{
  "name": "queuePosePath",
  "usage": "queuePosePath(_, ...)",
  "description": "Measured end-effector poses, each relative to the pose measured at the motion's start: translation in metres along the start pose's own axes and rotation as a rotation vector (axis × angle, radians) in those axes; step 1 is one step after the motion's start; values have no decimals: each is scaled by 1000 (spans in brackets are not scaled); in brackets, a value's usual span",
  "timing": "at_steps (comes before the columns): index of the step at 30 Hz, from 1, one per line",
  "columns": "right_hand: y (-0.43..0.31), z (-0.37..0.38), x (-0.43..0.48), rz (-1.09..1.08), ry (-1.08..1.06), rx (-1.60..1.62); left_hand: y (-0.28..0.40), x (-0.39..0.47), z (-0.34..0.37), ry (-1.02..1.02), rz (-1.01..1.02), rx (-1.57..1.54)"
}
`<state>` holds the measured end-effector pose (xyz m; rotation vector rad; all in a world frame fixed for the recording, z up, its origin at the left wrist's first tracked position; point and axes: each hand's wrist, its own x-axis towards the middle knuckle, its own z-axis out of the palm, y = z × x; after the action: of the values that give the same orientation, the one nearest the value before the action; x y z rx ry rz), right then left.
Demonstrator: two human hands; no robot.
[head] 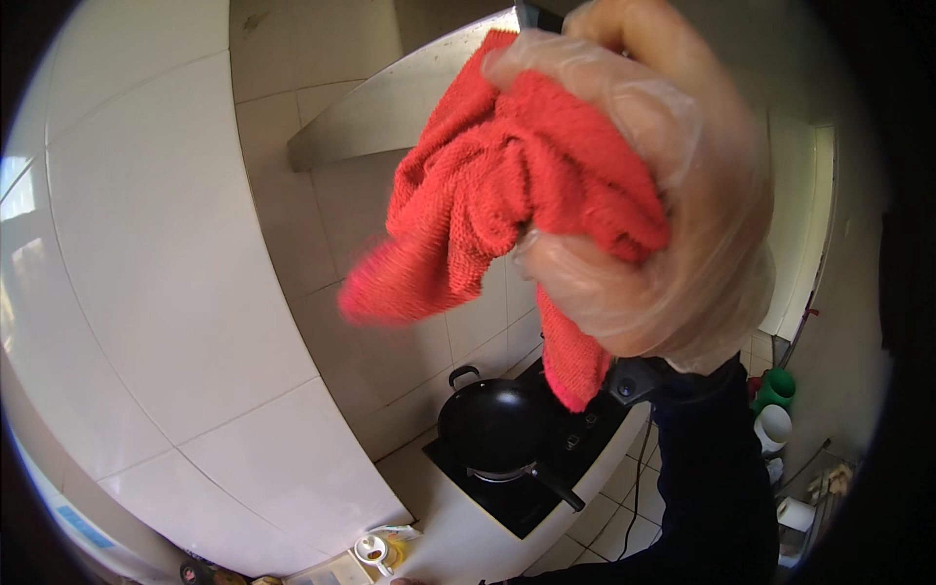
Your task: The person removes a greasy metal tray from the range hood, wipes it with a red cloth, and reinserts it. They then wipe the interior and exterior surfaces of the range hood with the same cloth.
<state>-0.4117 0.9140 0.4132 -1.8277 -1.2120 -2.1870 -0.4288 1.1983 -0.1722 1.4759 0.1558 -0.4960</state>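
My right hand (658,197), in a loose clear plastic glove, grips a bunched red terry cloth (468,190) high in the view. Loose folds hang to the left and below the hand; the left end is blurred. A black strapped device (632,384) sits at the wrist, above a dark sleeve (709,453). Behind the cloth is the metal range hood (365,135); whether they touch cannot be told. Below stands a black wok (493,424) on a black glass cooktop (526,504). My left hand is out of view; a skin-toned sliver at the bottom edge is too small to identify.
White tiled wall (161,256) rises close on the left. The wok's long handle (559,490) juts over the cooktop's front edge. A glass oil pot (374,552) stands on the counter (453,545). A black cable (636,490) crosses the tiled floor. Green (776,387) and white (773,428) containers stand at right.
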Motion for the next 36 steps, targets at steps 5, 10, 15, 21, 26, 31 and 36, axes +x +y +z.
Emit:
queuePosePath(5,-7,0,-20,86,-270,35,-7,-2,-3,-18,7,3)
queuePosePath(10,3,-10,-29,0,-216,51,-8,-5,1,-34,18,9)
queuePosePath(15,30,-14,3,-201,-66,-5,-12,-2,3,-53,5,13)
queuePosePath(21,20,-12,-7,-135,-358,123,-6,-15,17,-86,28,33)
queuePosePath(26,26,-13,-28,-146,-274,201,92,-52,39,-257,203,71)
queuePosePath(31,34,-7,-40,-212,-152,300,248,-115,63,-283,635,-63)
queuePosePath(36,36,-5,-36,-317,-64,359,374,-166,110,143,1090,83)
